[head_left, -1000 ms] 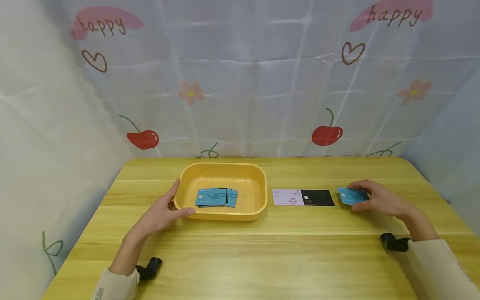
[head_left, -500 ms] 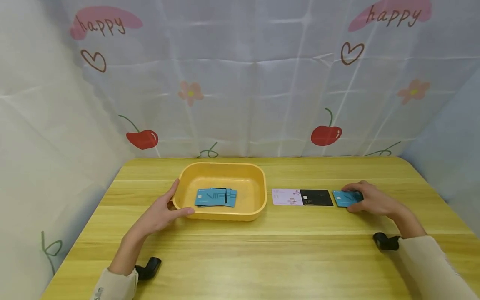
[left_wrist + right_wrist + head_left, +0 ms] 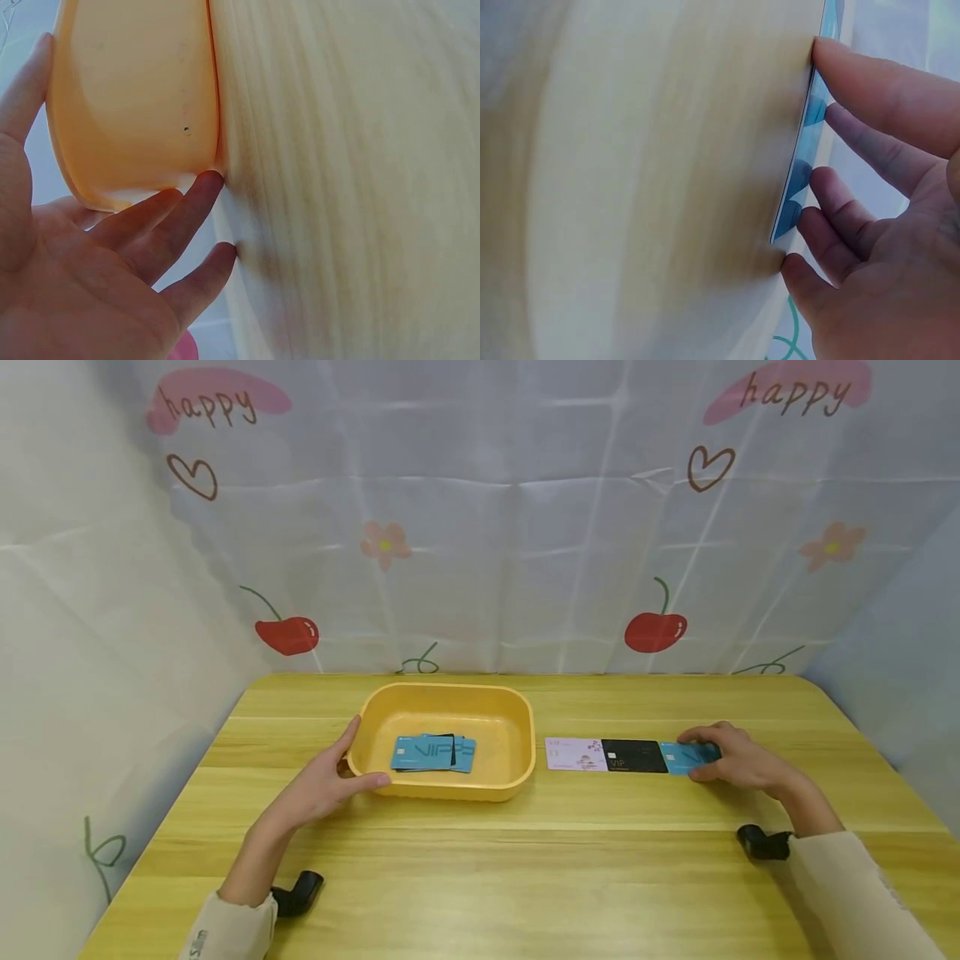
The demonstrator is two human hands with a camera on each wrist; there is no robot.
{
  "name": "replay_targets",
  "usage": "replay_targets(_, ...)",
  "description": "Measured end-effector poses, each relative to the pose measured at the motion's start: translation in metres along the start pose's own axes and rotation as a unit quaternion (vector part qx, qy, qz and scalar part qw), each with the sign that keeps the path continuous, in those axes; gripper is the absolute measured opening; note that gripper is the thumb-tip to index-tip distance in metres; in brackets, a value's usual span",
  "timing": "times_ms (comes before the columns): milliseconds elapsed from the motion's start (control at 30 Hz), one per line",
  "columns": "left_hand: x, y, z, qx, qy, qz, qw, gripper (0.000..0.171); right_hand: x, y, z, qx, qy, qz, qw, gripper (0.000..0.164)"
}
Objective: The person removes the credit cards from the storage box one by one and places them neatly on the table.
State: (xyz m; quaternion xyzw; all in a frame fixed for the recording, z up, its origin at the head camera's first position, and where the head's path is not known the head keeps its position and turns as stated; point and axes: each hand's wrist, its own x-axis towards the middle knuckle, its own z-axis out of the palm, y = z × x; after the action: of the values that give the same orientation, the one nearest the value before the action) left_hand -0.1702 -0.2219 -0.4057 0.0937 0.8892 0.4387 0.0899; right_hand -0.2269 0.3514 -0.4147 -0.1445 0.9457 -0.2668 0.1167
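My left hand [image 3: 318, 787] holds the left end of a yellow plastic basin [image 3: 450, 792], its thumb on the near rim; in the left wrist view its fingers spread against the basin's end wall [image 3: 135, 90]. Inside lies a loose stack of VIP cards [image 3: 422, 754], blue on top with a black edge showing. Right of the basin, a lilac card [image 3: 568, 755], a black VIP card [image 3: 636, 757] and a blue card [image 3: 675, 758] form one row. Thumb and fingers of my right hand [image 3: 750, 764] pinch the blue card by its long edges, covering its right part. Its left edge meets the black card.
The cards and basin are on a wood-grain table [image 3: 525, 877]. A printed white sheet [image 3: 495, 543] with cherries and flowers hangs behind the table's far edge. Black wrist mounts [image 3: 763, 843] project from both wrists over the tabletop.
My right hand has moved left with the blue card, lowering and straightening it, and closed the gap to the black card. The left hand and basin hold their place.
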Motion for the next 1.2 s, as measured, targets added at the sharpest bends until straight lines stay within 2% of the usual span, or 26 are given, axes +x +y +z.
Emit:
replay_targets(267,0.004,-0.002,0.001,0.000,0.000,-0.001,1.0000,0.100,-0.003,-0.001,-0.001,-0.002,0.003,-0.005,1.000,0.052)
replay_targets(733,0.002,-0.001,0.002,0.001,0.002,-0.001,1.0000,0.103,-0.006,-0.002,-0.001,0.027,0.012,-0.018,0.999,0.054)
replay_targets(867,0.003,-0.001,0.003,0.001,0.000,0.000,1.0000,0.103,-0.007,0.001,-0.002,0.077,0.033,-0.025,0.996,0.061)
replay_targets(1067,0.001,0.000,0.002,-0.001,-0.004,-0.001,1.0000,0.101,-0.009,-0.006,-0.004,0.118,0.059,0.003,0.991,0.066)
replay_targets(1200,0.000,0.000,0.000,0.008,0.004,-0.007,0.9999,0.102,-0.003,-0.014,0.000,0.137,0.121,-0.026,0.983,0.063)
